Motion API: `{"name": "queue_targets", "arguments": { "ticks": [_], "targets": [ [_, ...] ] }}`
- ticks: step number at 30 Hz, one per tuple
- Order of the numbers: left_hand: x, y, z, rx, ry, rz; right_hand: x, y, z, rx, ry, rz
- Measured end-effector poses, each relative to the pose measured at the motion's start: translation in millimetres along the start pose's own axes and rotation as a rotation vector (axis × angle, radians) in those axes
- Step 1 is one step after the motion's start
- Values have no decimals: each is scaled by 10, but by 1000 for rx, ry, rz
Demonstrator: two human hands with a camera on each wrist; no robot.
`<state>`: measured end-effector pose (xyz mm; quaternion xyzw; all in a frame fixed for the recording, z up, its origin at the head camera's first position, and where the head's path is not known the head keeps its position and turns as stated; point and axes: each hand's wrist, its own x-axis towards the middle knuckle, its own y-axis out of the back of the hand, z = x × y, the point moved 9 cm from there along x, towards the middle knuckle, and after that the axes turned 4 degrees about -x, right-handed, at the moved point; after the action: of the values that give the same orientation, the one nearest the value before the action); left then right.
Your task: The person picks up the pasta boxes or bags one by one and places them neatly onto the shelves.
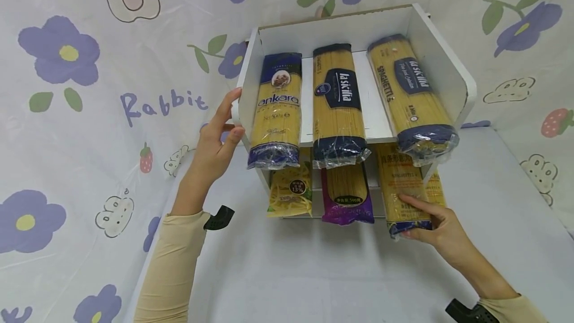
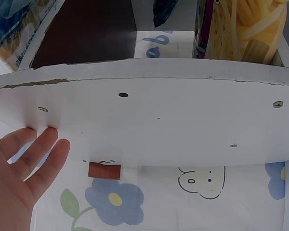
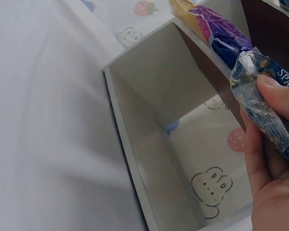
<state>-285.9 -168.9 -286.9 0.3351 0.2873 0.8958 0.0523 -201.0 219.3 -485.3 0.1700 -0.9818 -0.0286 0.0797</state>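
Observation:
My right hand pinches the lower end of a yellow spaghetti pack on the lower tier of a white shelf. In the right wrist view, thumb and fingers hold the crinkled clear-and-blue end of that pack. Its upper end is hidden under the tier above. My left hand rests on the shelf's left side, next to the Ankara spaghetti pack. Seen from the left wrist, its spread fingertips touch the white side panel.
Two La Sicilia packs, one in the middle and one at right, lie on the top tier. Below are a yellow pasta bag, a purple-ended pack and another yellow pack behind the held one. Patterned cloth hangs behind.

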Motion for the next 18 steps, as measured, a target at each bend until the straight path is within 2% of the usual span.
{"name": "queue_targets", "arguments": {
  "ticks": [10, 18],
  "targets": [
    [0, -3, 7, 0, -8, 8, -4, -18, -37, -14, -44, 28],
    [2, -1, 14, -4, -9, 3, 4, -26, -127, -178, -95, 36]
  ]
}}
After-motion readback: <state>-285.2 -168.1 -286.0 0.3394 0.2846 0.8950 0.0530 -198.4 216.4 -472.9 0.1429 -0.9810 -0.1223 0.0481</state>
